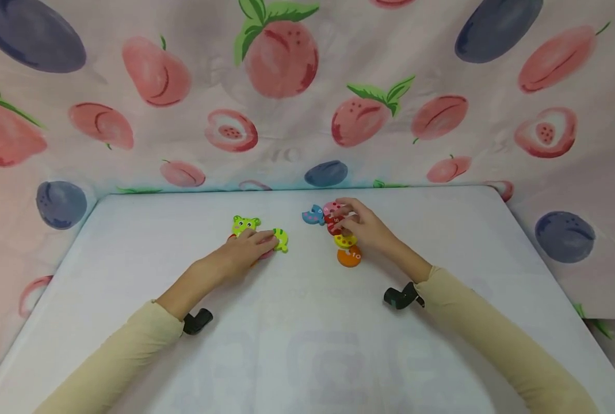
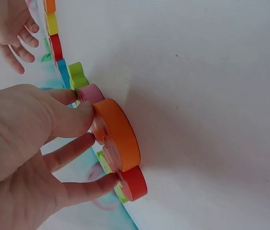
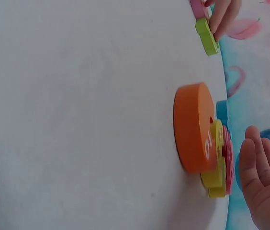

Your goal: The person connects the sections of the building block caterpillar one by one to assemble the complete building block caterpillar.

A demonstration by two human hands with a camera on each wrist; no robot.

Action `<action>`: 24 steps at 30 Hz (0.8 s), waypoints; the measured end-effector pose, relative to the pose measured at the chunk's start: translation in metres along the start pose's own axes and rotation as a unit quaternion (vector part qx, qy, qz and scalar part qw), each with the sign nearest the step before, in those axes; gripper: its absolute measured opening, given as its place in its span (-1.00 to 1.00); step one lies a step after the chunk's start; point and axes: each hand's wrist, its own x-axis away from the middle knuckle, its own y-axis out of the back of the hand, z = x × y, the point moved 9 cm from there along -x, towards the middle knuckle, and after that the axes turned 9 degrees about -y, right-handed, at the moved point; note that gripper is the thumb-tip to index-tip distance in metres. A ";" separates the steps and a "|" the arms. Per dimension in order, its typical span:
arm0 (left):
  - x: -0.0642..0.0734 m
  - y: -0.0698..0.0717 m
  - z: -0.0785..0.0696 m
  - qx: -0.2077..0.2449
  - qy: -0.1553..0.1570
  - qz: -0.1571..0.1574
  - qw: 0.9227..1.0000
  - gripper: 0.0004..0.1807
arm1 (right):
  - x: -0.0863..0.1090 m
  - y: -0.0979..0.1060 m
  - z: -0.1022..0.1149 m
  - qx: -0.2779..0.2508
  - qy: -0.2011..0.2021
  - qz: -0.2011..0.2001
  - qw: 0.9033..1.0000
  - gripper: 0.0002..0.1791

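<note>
My left hand [image 1: 235,253] lies over a row of colourful toy puzzle pieces. A green animal-head piece [image 1: 245,223] and a curved green tail piece [image 1: 282,240] show at its two ends. Close up, the thumb touches an orange piece [image 2: 120,136] beside a pink one [image 2: 92,92], while spread, nearly straight fingers reach the orange, green and red [image 2: 136,184] pieces. My right hand [image 1: 371,230] hovers with loose fingers over a second row: blue [image 1: 313,215], pink [image 1: 331,207], red [image 1: 333,224], yellow [image 1: 345,241] and a numbered orange piece [image 1: 349,257]. Nothing shows in its grasp.
Both rows lie on a white table [image 1: 297,310], towards its far edge. A fruit-patterned cloth [image 1: 286,132] hangs behind it. Black wrist devices [image 1: 401,296] stick out under the beige sleeves [image 1: 483,328].
</note>
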 end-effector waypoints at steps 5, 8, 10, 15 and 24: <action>0.001 0.002 0.001 0.025 0.004 0.002 1.000 -0.42 | -0.004 0.008 0.002 -0.011 0.007 -0.008 1.000 -0.48; 0.002 0.003 0.003 0.032 0.006 0.003 0.999 -0.42 | -0.006 0.011 0.001 -0.009 0.008 -0.014 1.000 -0.47; 0.001 0.003 0.003 0.029 0.003 0.001 1.000 -0.43 | -0.007 0.012 0.000 -0.006 0.006 -0.016 1.000 -0.46; 0.000 0.002 0.005 0.023 0.002 -0.002 1.000 -0.45 | -0.009 0.011 -0.005 0.017 -0.001 -0.019 1.000 -0.42; -0.001 0.000 0.006 0.021 -0.002 -0.011 1.000 -0.45 | -0.014 0.007 -0.002 0.091 0.013 -0.031 0.995 -0.33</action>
